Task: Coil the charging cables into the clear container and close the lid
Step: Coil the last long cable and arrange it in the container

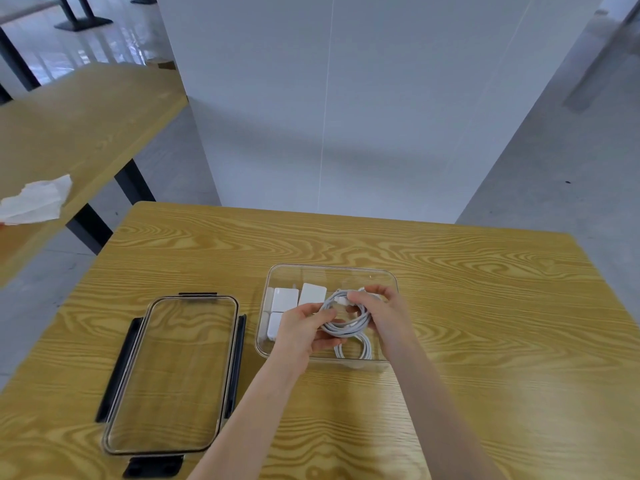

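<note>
A clear container [277, 271] stands on the wooden table, holding several white charger blocks [284, 299] at its left side. Both hands hold a coiled white cable [349, 323] just above the container's middle. My left hand [301, 329] grips the coil's left side. My right hand [381, 308] pinches its top, near a white plug end. A second white cable [360, 348] lies coiled inside the container, near its front wall. The clear lid [173, 372], with black latches, lies flat on the table to the container's left.
The wooden table [485, 306] carries the container and lid. A second wooden table [86, 116] stands at the left with a crumpled white paper [34, 202] on it. A white partition [346, 98] rises behind the table's far edge.
</note>
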A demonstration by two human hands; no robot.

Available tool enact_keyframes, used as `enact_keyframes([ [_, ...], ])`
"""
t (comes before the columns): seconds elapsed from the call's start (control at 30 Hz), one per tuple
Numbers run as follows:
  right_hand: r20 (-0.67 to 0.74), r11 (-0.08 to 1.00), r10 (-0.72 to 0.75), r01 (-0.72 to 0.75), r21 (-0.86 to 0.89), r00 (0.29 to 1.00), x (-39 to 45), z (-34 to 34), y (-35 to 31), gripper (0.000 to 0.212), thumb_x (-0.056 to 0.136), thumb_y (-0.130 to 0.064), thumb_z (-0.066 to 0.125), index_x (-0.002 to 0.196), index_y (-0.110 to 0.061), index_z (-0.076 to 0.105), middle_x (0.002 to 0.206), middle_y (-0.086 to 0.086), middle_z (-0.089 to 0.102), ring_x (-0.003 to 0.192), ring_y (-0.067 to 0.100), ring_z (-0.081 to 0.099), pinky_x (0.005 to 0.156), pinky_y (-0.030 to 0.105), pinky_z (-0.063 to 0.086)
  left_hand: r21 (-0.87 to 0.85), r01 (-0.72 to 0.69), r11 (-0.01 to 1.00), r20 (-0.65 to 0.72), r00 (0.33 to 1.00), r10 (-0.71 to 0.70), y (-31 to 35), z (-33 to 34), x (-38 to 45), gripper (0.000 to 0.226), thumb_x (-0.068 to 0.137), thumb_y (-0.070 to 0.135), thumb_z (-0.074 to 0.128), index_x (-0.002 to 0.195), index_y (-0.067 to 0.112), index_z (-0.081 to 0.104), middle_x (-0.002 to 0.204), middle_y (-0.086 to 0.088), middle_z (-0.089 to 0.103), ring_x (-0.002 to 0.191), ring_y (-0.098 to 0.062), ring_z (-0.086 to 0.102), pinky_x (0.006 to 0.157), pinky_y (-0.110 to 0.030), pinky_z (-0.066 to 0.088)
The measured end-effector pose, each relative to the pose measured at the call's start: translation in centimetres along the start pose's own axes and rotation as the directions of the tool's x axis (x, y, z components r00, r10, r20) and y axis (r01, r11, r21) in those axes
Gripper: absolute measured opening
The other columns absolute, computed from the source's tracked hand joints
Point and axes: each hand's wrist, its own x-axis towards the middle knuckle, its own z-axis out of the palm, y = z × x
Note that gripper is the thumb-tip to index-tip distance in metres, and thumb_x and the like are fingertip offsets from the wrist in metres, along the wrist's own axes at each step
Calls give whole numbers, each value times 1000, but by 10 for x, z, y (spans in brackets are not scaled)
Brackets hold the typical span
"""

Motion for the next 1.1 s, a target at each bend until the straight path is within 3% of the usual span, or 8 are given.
enact_keyframes([
  [0.1,109,974,51,-73,213,993,2,-2,5,30,73,0,73,99,-2,57,65,5,68,61,17,65,56,30,54,8,21,1000,51,998,-21,2,-2,3,11,83,2,64,94,1,63,74,-15,70,54,-20,68,46,-25,54],
  [0.17,208,957,116,-165,240,971,4,-4,10,35,71,-5,74,103,0,60,72,7,68,65,16,65,58,28,53,88,-2,996,31,1000,-1,3,-6,6,12,83,3,65,94,5,63,78,-16,71,60,-22,70,48,-27,55],
  [0.33,160,981,186,-176,-78,969,13,-5,26,25,79,-18,72,101,-7,66,87,8,73,75,17,66,78,37,53,365,-95,926,-8,994,105,-7,-18,14,15,82,12,69,95,12,63,88,-16,71,75,-26,71,59,-35,60],
  [0.47,145,959,100,-57,-276,984,20,3,33,22,85,-21,66,103,-8,65,92,5,72,78,15,64,73,30,52,479,-87,874,-6,995,103,-9,-23,27,17,86,17,62,103,15,63,93,-10,70,81,-22,70,65,-33,60],
  [0.6,200,935,101,-25,-353,975,32,7,39,27,87,-24,63,110,-9,63,86,-1,73,83,11,65,82,36,51,519,-48,853,12,999,48,-9,-30,40,22,93,13,49,110,14,63,97,-10,68,88,-22,67,70,-33,59],
  [0.77,289,926,114,4,-378,951,38,12,48,22,92,-18,56,112,-10,58,84,1,70,76,7,67,70,21,52,591,-58,805,44,998,39,-12,-40,49,25,98,15,42,116,11,60,95,-5,65,79,-12,65,55,-17,55],
  [0.93,350,944,190,-73,-321,917,43,5,50,20,91,-18,58,108,-9,62,86,8,70,83,19,62,80,33,48,596,-33,802,36,999,14,-14,-42,55,27,98,17,41,118,10,58,103,-7,65,81,-11,63,51,-14,51],
  [1.1,377,925,272,-134,-355,885,48,5,41,23,90,-22,59,101,-3,67,84,7,67,81,17,61,81,32,48,654,-51,755,37,999,36,-16,-41,57,27,99,22,39,114,13,60,103,-7,66,79,-13,62,55,-17,50],
])
